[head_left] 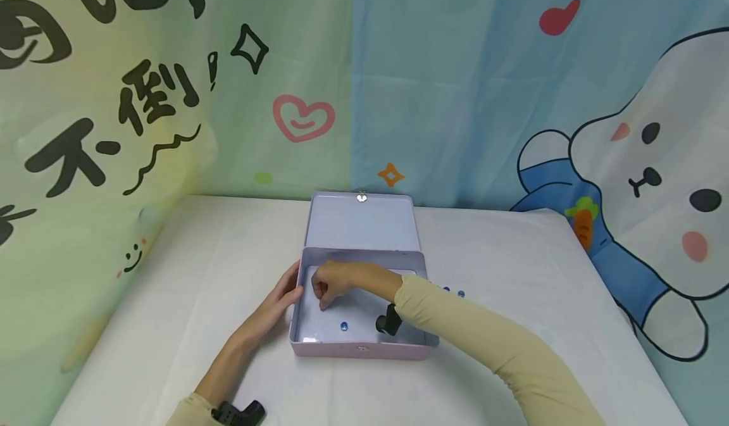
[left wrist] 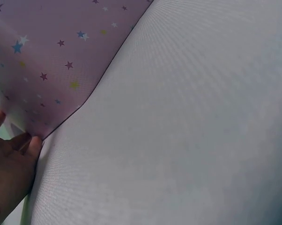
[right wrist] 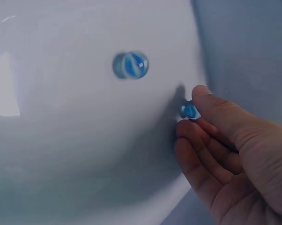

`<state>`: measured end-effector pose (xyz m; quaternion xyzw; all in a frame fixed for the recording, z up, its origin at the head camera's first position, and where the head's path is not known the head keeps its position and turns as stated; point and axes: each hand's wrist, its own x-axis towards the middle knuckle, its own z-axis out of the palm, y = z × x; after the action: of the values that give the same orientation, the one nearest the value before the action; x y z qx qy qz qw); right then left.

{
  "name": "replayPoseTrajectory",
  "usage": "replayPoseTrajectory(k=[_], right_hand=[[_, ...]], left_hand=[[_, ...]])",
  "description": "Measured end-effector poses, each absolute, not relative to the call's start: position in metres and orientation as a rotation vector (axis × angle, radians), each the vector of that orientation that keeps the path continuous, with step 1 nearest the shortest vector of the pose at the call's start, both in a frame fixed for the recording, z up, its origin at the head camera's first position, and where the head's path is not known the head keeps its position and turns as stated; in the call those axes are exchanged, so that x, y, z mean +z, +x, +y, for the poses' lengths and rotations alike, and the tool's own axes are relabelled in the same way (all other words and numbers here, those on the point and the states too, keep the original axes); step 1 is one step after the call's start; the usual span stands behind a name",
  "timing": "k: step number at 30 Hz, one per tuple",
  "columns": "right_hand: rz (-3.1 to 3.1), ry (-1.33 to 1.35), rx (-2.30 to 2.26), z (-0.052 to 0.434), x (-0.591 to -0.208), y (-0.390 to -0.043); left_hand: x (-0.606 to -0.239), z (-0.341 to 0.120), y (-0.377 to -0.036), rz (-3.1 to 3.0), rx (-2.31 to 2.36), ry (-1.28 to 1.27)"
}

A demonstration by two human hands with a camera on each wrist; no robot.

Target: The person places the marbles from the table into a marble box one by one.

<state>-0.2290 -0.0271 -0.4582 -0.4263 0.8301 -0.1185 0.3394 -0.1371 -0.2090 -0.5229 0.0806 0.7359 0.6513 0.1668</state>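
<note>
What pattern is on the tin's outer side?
Pink with small coloured stars on the tin; the left wrist view shows it best.

Head view looking down over the open tin (head_left: pixel 357 344), wrist views very close, left outside, right inside it

Soft, even light fills the head view, edges bowed by the lens; glare patches shine inside the tin (right wrist: pixel 5 84); wrist views blur close up.
</note>
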Motion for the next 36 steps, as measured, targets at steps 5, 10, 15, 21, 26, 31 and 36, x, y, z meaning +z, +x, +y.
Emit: replayPoseTrajectory(k=[5,10,15,21,26,31,36], right_hand=[[2.183,-1.146,-0.319,-0.017,-0.450,-0.231],[2.202,-1.173,-0.381,0.002,-0.435,-0.235],[2.204,-1.197,-0.586,0.033,-0.413,-0.233],[2.204,-1.091,-0.950,0.089,-0.380,-0.211],[2.271,-0.870,-1.238,0.144,-0.373,-0.184],[2.521,-0.582,-1.398,0.198,-0.406,-0.158],[2.862,-0.389,-1.243,0.233,-0.468,-0.134]], left_hand=[[-0.523,-0.208,-0.137,2.102,1.855,0.215],[-0.524,-0.208,-0.137,2.108,1.843,0.186],[-0.526,-0.208,-0.137,2.113,1.842,0.175],[-0.525,-0.210,-0.138,2.111,1.856,0.209],[-0.524,-0.210,-0.138,2.118,1.848,0.208],[-0.523,-0.208,-0.138,2.115,1.846,0.211],[-0.522,-0.209,-0.137,2.128,1.838,0.215]])
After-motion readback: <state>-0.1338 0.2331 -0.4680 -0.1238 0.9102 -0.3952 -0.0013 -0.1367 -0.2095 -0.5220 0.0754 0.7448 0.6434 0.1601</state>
